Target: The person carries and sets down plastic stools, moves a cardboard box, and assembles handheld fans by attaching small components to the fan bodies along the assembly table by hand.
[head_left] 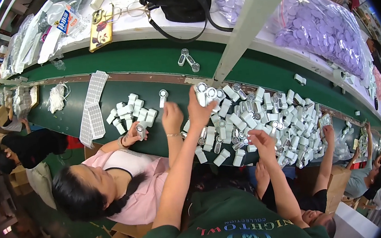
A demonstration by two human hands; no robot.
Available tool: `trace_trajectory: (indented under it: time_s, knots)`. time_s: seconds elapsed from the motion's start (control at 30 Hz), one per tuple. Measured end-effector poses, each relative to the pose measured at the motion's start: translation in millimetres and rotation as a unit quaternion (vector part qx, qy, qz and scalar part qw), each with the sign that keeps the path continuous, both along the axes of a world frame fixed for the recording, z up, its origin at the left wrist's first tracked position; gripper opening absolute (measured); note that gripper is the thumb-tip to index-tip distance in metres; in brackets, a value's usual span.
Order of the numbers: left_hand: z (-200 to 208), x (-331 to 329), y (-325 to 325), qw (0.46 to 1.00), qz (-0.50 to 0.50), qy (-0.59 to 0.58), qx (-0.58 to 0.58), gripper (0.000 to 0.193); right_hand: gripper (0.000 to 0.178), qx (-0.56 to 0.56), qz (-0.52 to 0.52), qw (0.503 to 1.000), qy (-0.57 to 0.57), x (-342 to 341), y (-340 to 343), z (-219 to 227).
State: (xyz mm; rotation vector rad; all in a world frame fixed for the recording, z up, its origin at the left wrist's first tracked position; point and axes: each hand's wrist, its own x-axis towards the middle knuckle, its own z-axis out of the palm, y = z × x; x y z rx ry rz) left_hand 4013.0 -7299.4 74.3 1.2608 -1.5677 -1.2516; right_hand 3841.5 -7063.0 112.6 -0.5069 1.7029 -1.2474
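Observation:
My left hand (200, 112) is closed around several small white plastic devices (205, 92) with round, ring-like ends, held up over the left edge of a large heap. My right hand (264, 144) hovers above the near side of the heap of white devices (290, 128), its fingers bent toward the thumb. Whatever lies between those fingertips is too small to make out. Single devices (222, 156) lie scattered along the near edge of the dark green bench.
On the left, a co-worker in pink holds a white device (141, 130) beside a smaller pile (126, 111). Beyond lie a perforated grey-white strip (93, 106) and white cords (58, 97). The shelf above bears a black bag (182, 2) and purple discs (316, 29); a post (254, 22) crosses it.

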Motion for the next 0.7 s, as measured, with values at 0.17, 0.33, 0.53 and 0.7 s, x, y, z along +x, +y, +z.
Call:
trace_trajectory:
  time_s: [0.17, 0.33, 0.53, 0.7]
  knots:
    - [-98, 26, -61, 0.993, 0.021, -0.105, 0.056, 0.091, 0.02, 0.053, 0.068, 0.996, -0.008, 18, 25, -19]
    - [-142, 61, -78, 0.992, 0.003, -0.119, 0.028, 0.109, 0.019, 0.066, 0.052, 0.995, -0.048, 31, 26, -12]
    - [-158, 90, -84, 0.932, -0.033, -0.356, 0.06, 0.109, 0.02, 0.078, 0.089, 0.992, -0.045, 22, 15, -23]
    - [-123, 79, -80, 0.863, -0.066, -0.498, 0.056, 0.118, 0.02, 0.075, 0.093, 0.992, -0.052, 20, 4, -26]
